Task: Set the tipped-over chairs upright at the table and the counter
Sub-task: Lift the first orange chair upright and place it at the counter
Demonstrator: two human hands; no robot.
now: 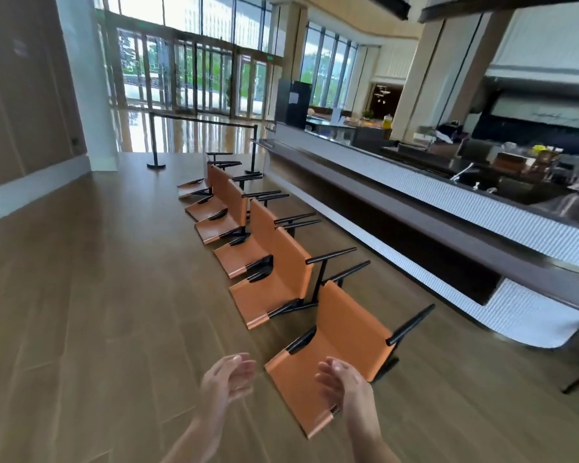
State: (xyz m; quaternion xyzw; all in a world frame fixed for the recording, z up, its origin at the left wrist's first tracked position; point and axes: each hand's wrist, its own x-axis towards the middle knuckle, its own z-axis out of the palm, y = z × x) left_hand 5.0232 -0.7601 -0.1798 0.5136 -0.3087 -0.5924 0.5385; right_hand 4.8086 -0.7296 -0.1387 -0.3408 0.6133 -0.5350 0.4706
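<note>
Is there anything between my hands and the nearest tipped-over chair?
Nothing visible. The left hand and the right hand are open and empty just above the nearest chair, which lies on its back on the wood floor. The next chair lies behind it, beyond your reach path.

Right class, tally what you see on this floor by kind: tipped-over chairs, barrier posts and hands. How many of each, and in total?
Tipped-over chairs: 6
Barrier posts: 2
Hands: 2
Total: 10
</note>
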